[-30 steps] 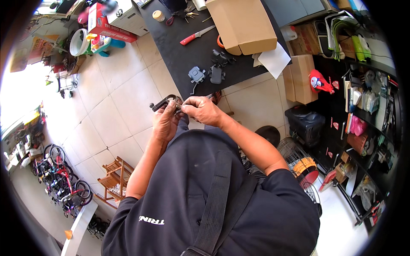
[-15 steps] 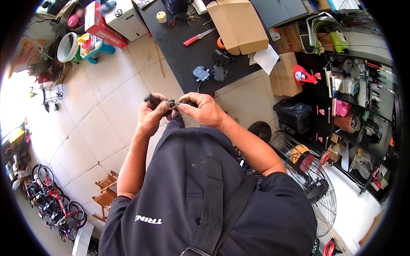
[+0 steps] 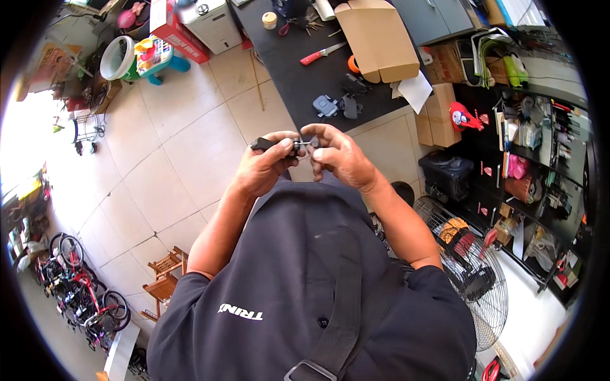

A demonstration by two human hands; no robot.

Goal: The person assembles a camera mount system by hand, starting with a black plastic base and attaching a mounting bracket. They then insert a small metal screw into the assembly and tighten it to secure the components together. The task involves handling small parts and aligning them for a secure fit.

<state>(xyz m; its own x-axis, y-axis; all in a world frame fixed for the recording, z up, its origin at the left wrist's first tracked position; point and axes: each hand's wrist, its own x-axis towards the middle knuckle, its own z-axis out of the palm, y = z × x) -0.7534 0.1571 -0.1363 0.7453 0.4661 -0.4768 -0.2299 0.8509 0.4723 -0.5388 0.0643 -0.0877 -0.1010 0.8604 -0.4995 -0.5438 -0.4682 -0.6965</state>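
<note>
In front of my torso, my left hand (image 3: 265, 166) is closed around a small black part (image 3: 260, 144) whose rounded end sticks out past the thumb. A thin metal rod, like a screw, runs from it toward my right hand (image 3: 346, 159). The fingers of that hand curl around a small dark round piece (image 3: 314, 141) at the rod's other end. Exactly what kind of part this is, I cannot make out. Just beyond my hands, near the table's corner, lie a grey-blue phone holder (image 3: 325, 105) and a black holder-like piece (image 3: 351, 106).
The dark table (image 3: 286, 70) carries a red-handled knife (image 3: 322, 53), an orange tape roll (image 3: 353, 64), keys and an open cardboard box (image 3: 377, 41). A standing fan (image 3: 473, 273) and black shelves are on my right. Folding wooden chairs (image 3: 164, 279) and bicycles (image 3: 82, 289) are at left.
Both hands appear further right, and the whole view has shifted the same way. The black part has turned more level. My right fingers have spread from a tight pinch to around the round piece.
</note>
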